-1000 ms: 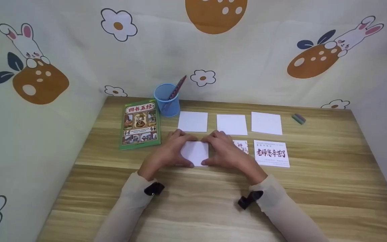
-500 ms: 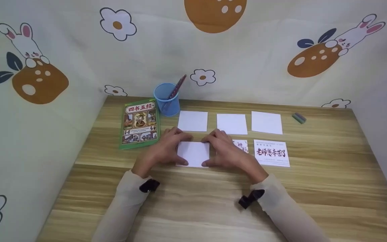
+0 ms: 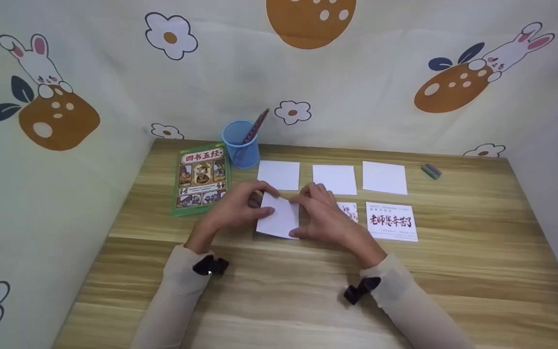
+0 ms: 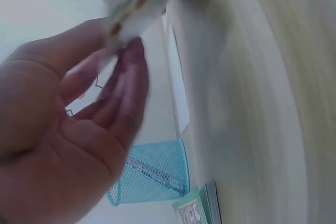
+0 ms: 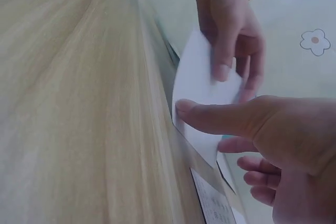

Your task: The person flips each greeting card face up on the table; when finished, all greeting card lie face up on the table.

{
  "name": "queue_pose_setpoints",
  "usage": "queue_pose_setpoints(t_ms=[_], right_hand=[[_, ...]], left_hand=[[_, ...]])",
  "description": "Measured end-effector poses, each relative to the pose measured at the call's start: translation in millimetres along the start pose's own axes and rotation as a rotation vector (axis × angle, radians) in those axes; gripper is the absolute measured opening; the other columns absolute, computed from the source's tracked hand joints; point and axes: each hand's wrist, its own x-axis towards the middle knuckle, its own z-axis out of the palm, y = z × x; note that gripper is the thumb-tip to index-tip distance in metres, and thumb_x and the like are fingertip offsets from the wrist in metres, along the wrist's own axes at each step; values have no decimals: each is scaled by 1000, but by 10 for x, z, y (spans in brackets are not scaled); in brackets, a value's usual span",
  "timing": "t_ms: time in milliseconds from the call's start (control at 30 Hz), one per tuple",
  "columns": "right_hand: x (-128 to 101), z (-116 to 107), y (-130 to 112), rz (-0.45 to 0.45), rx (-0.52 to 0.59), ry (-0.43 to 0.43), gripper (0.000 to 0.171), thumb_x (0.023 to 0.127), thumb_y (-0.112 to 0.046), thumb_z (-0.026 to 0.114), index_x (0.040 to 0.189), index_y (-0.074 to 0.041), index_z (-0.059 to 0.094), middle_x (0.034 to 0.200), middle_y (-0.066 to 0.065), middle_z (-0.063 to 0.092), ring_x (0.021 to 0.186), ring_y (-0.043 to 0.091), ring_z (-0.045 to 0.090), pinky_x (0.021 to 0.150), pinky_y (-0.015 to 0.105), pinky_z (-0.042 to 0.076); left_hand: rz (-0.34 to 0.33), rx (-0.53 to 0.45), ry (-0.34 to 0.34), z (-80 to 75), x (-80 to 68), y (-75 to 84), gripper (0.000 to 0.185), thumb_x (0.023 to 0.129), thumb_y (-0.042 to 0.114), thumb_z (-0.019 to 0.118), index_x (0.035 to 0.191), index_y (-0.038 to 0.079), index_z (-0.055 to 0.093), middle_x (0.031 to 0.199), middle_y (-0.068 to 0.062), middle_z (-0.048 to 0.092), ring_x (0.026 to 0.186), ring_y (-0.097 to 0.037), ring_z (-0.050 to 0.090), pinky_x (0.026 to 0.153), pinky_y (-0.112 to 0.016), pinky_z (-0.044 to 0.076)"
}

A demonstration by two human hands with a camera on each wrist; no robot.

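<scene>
Left hand (image 3: 236, 209): pinches the lifted left edge of the white square paper card (image 3: 279, 219).
Right hand (image 3: 324, 218): thumb and fingers grip the card's right edge.
Card: tilted above the light wooden table (image 3: 453, 271), between both hands.

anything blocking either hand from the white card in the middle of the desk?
Nothing visible. The left hand already pinches the white card at its left edge and tilts that side up, while the right hand grips its right edge with the thumb on top. The other cards lie apart from it.
</scene>
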Motion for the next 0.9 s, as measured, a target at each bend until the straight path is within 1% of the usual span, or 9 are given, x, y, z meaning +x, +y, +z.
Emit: queue_pose_setpoints(t_ms=[133, 267, 367, 467, 600, 700, 767, 833, 900], right_hand=[[-1, 8, 24, -22, 94, -19, 80, 79, -47, 84, 147, -25, 48, 123, -4, 58, 113, 15, 51, 100, 37, 45], [4, 20, 37, -31, 199, -42, 80, 84, -45, 79, 152, -30, 38, 132, -8, 59, 118, 12, 60, 105, 38, 49], [19, 24, 32, -64, 236, -27, 76, 85, -41, 79, 150, -25, 43, 132, -4, 61, 116, 14, 64, 102, 37, 53], [32, 17, 25, -101, 260, -8, 71, 86, -39, 79, 147, -21, 47, 127, 1, 64, 112, 17, 64, 97, 37, 55], [36, -16, 8, -116, 330, -5, 63, 89, -46, 74, 144, -30, 48, 117, 1, 66, 107, 19, 63, 93, 37, 55], [29, -49, -13, -106, 399, -16, 60, 92, -54, 66, 146, -40, 44, 119, -4, 66, 109, 15, 64, 93, 38, 55], [25, -74, -33, -92, 441, -26, 57, 95, -57, 60, 147, -43, 42, 127, -7, 65, 111, 12, 65, 94, 38, 56], [24, -95, -50, -78, 477, -27, 54, 98, -57, 54, 148, -41, 42, 132, -9, 64, 113, 10, 66, 94, 36, 57], [28, -108, -57, -69, 523, -27, 50, 101, -53, 51, 148, -36, 45, 135, -7, 63, 113, 10, 68, 93, 35, 58]], left_hand=[[63, -188, 25, -15, -1, 34, 31, 91, 23, 75, 121, 19, 68, 118, 1, 68, 87, -20, 67, 82, -34, 60], [118, -276, 33, -12, 1, 54, 29, 92, 22, 74, 120, 17, 67, 121, -4, 68, 88, -21, 66, 82, -31, 59], [144, -304, 33, 8, 1, 85, 30, 93, 20, 73, 122, 14, 67, 123, -9, 66, 90, -19, 65, 82, -28, 58], [161, -331, 32, 39, 4, 126, 32, 94, 17, 72, 124, 8, 66, 126, -14, 65, 93, -23, 65, 81, -28, 58], [163, -341, 39, 77, 13, 167, 34, 94, 16, 71, 126, 6, 64, 126, -15, 64, 97, -34, 64, 82, -33, 59], [169, -343, 43, 107, 36, 160, 34, 95, 19, 70, 127, 10, 64, 127, -11, 64, 104, -36, 65, 88, -40, 59], [182, -341, 45, 129, 55, 139, 34, 96, 22, 69, 128, 14, 64, 128, -8, 64, 110, -33, 65, 93, -43, 58], [202, -340, 40, 148, 72, 112, 36, 96, 23, 68, 132, 17, 63, 131, -4, 63, 116, -28, 64, 97, -43, 57], [220, -336, 35, 162, 85, 85, 41, 96, 22, 69, 136, 18, 60, 134, -2, 62, 117, -26, 64, 98, -43, 57]])
